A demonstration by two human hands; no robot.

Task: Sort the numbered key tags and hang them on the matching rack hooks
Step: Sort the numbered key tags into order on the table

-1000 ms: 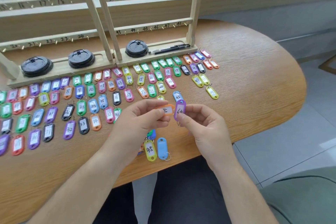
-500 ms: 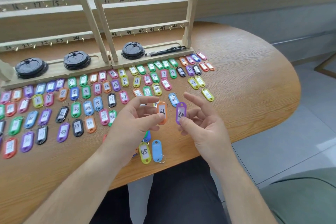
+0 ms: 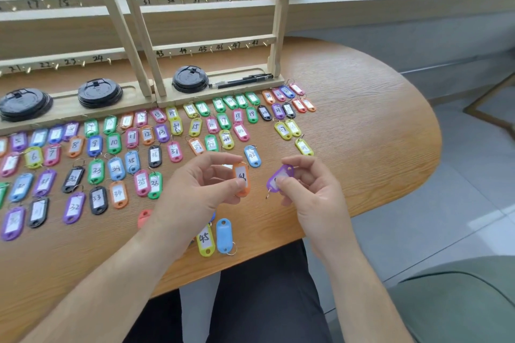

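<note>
While pinching orange tag (image 3: 241, 175) upright between thumb and fingertips of left hand (image 3: 195, 189), pinching purple tag (image 3: 281, 175), tilted with ring hanging down, between thumb and curled fingers of right hand (image 3: 312, 192). Held apart, just above table (image 3: 362, 147) near front edge. Behind: rows of coloured tags (image 3: 96, 171) flat on wood, then rack (image 3: 279, 22) with numbered hooks. Beside left wrist: yellow tag marked 45 (image 3: 205, 239), blue tag (image 3: 224, 234).

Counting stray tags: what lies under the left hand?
A red tag and a yellow tag marked 45 poke out beneath the left hand; anything else is covered.
</note>
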